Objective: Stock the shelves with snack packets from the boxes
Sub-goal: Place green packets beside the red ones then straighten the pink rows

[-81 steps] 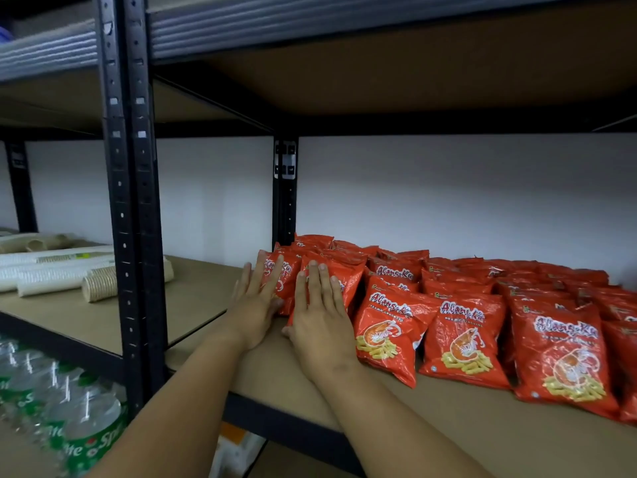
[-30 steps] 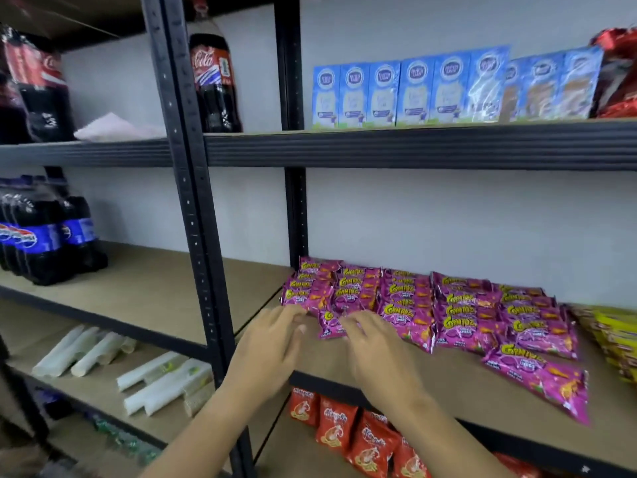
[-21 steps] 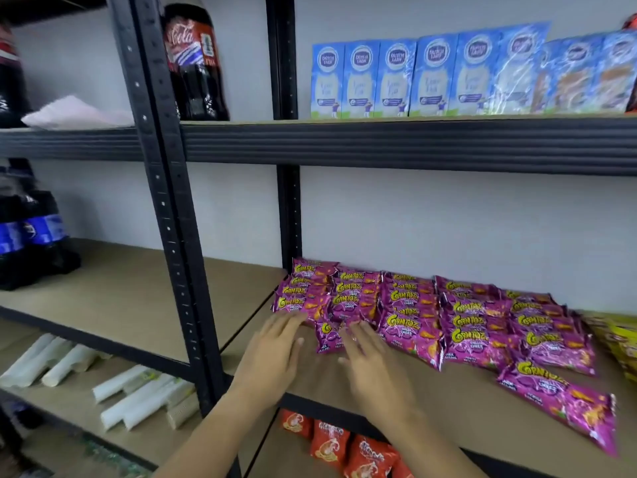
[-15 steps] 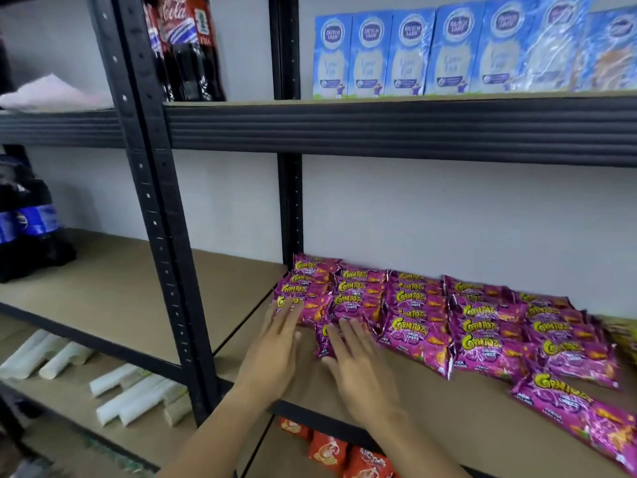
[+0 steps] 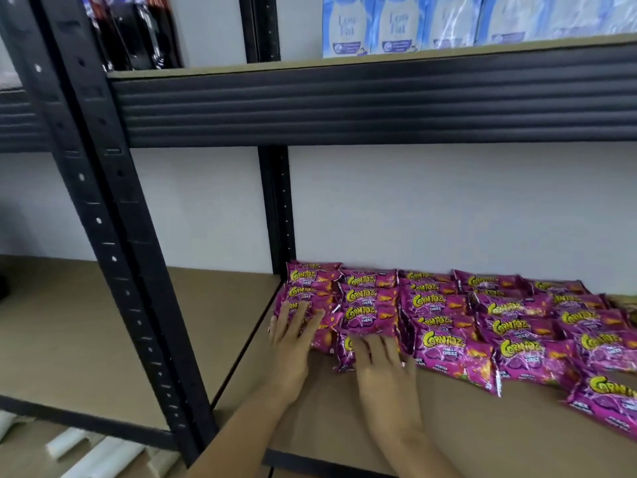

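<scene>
**Both hands laid flat on the purple snack packets at the left end of the shelf**

At the far left, a brown shelf board [image 5: 86, 332] of the neighbouring bay is seen, with white rolled items [image 5: 96, 453] on the level below it. A black perforated upright [image 5: 113, 236] runs diagonally down the near side and stands between that bay and the hands. Dark soft-drink bottles [image 5: 138, 32] are seen on the upper level, just right of the upright's top.

The left hand [image 5: 293, 343] is laid flat, fingers straight and slightly spread, its fingertips pressed onto the leftmost purple snack packets [image 5: 448, 326]; nothing is gripped. Just beside it, the right hand [image 5: 382, 367] is spread in the same way, its fingers resting on the front packet of the next column, with nothing held.

The packets are laid in overlapping rows on the brown shelf [image 5: 344, 426], from the rear black post [image 5: 277, 208] rightward along the white wall [image 5: 448, 208]. The rightmost front packet [image 5: 610, 405] lies nearer the shelf edge than the others. Overhead, a ribbed black beam [image 5: 344, 108] is seen, and blue-and-white cartons [image 5: 396, 25] marked "Low Fat" are stood on the board above it.
</scene>
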`<state>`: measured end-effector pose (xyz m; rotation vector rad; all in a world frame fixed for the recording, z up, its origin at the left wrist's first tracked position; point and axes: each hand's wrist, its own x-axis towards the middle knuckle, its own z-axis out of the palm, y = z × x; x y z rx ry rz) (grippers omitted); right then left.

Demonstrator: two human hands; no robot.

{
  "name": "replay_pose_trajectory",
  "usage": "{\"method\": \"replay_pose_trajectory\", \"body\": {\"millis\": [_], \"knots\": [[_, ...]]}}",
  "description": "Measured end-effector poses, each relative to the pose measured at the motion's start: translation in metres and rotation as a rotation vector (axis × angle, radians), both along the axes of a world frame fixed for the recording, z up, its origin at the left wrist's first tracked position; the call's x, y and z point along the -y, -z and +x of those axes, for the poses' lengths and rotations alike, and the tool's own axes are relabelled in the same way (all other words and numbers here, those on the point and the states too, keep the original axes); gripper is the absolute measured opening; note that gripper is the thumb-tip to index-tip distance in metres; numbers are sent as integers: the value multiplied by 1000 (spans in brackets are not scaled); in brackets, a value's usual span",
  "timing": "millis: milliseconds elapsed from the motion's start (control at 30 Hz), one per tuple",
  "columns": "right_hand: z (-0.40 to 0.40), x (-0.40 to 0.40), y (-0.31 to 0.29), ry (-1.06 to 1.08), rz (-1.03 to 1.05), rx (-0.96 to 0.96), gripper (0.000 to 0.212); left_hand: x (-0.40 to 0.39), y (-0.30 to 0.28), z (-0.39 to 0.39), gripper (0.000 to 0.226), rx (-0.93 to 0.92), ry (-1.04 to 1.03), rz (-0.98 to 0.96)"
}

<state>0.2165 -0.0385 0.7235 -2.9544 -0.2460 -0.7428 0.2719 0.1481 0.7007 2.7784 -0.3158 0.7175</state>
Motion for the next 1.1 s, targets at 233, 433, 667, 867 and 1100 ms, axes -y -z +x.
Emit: {"method": "replay_pose_trajectory", "body": {"millis": [233,433,667,867,1100], "knots": [[21,-1,0,48,47,-24,74,-9,-7,5,67,4,19,-51],[29,-5,-8,-9,139,18,70,-6,-21,16,52,127,-37,-7],[110,-26,-48,-258,228,30,61,3,-13,8,78,73,-198,-94],[193,-59,-64,-389,-113,-301,71,5,-2,15,98,64,-194,15],[226,-77,-63,-391,-333,-461,81,-3,5,42,99,42,-148,75]]}}
